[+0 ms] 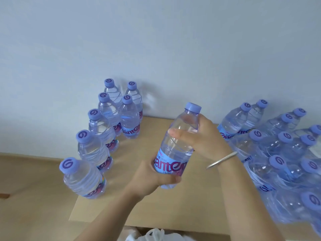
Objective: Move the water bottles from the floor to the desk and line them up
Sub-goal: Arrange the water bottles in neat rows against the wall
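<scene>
A clear water bottle (175,152) with a purple cap and blue label is held above the middle of the wooden desk (182,206), tilted slightly right. My left hand (152,178) grips its base from below. My right hand (203,134) grips its shoulder just under the cap, with a silver bangle on that wrist. Several matching bottles (92,148) stand upright along the desk's left edge in a line, with a second short line beside it near the wall.
A shrink-wrapped pack of several bottles (281,164) fills the desk's right side. The white wall (156,49) runs along the desk's far edge. A white bag (154,235) shows below the desk's near edge. Wooden floor (31,197) lies to the left.
</scene>
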